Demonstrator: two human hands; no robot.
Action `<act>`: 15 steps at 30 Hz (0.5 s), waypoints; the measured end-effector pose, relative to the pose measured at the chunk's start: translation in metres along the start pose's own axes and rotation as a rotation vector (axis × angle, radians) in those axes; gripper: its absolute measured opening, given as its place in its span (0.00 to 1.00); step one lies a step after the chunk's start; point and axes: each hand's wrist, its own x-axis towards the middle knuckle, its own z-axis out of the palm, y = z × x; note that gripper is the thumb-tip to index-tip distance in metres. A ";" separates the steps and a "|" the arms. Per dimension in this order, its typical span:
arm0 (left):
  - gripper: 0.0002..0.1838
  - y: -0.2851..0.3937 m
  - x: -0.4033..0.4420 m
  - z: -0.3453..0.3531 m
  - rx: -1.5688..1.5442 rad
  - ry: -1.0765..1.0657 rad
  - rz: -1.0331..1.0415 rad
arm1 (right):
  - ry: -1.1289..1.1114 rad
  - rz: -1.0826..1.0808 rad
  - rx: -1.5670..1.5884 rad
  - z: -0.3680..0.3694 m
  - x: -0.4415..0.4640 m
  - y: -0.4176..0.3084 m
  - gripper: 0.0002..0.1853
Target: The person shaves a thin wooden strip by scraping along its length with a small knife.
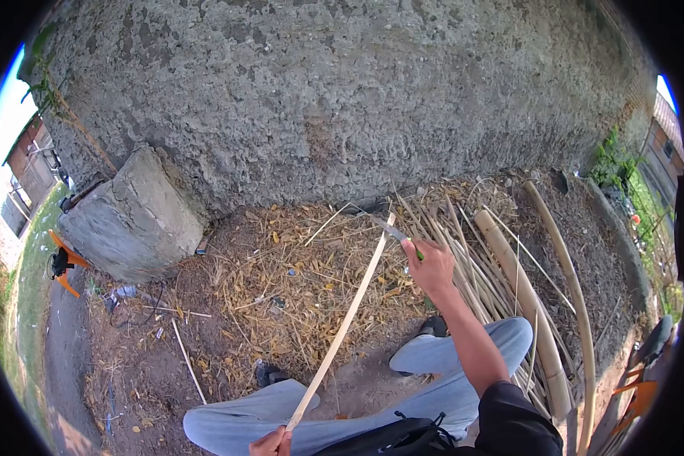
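Observation:
A long pale bamboo strip (347,323) slants from my lap up toward the wall. Its near end is in my left hand (270,443), closed round it at the bottom of the view. My right hand (432,267) grips a knife (391,229) by its greenish handle. The knife's blade points up and left and lies against or across the strip near its far end; exact contact is hard to make out. Below the strip, my legs in light blue trousers (433,395) are spread apart.
Cut bamboo strips (463,262) and a thick bamboo pole (520,292) lie at my right, beside a curved pole (566,262). A concrete block (133,216) stands at left against the rough wall (342,99). Shavings and dry leaves (281,281) cover the ground.

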 end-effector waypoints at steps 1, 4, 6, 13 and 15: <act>0.12 0.000 0.000 -0.001 0.008 -0.001 0.001 | 0.057 -0.018 0.000 0.002 -0.001 0.000 0.14; 0.12 -0.002 -0.007 -0.014 0.008 -0.087 -0.142 | 0.091 0.100 -0.102 0.006 0.005 0.032 0.18; 0.12 -0.002 -0.010 -0.022 -0.002 -0.076 -0.165 | -0.060 0.265 -0.221 -0.003 0.005 0.046 0.22; 0.13 -0.002 0.012 -0.001 -0.002 0.011 -0.091 | -0.240 0.453 0.386 -0.014 -0.026 -0.017 0.20; 0.13 0.012 0.028 0.013 -0.024 0.035 -0.111 | -0.373 0.385 0.527 -0.016 -0.056 -0.050 0.19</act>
